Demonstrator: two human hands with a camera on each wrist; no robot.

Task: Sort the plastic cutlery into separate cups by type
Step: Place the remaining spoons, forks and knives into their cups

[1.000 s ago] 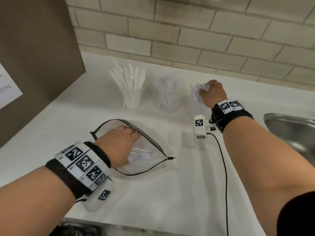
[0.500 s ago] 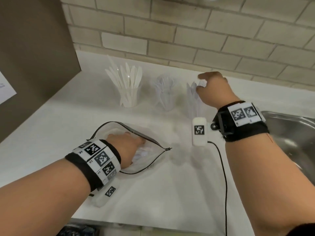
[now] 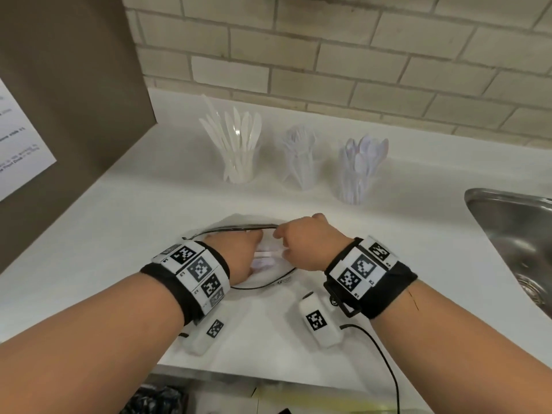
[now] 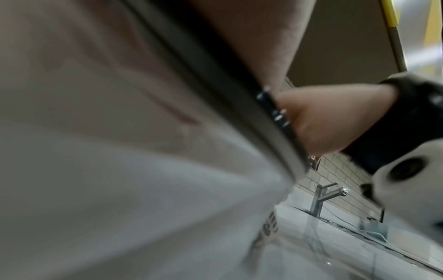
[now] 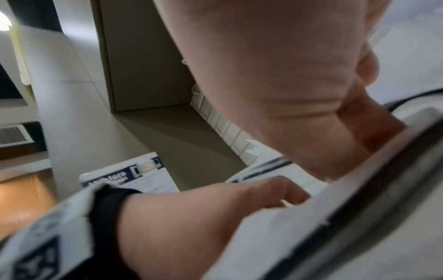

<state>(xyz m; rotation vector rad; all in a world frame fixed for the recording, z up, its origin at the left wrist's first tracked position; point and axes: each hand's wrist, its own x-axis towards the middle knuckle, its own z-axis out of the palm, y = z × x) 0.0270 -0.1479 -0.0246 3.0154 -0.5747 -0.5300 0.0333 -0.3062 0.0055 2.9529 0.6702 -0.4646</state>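
Left hand sits inside the bag near the counter's front edge, grip hidden. Right hand, fingers curled, reaches in beside it; its hold cannot be told. Loose cutlery lies between them. Step: fetching another piece. Next: identify type, carry to knife, fork or spoon cup at the back.

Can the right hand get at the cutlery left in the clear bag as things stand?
Probably yes: the right hand is at the bag mouth, which lies open, though the left hand crowds the same opening.
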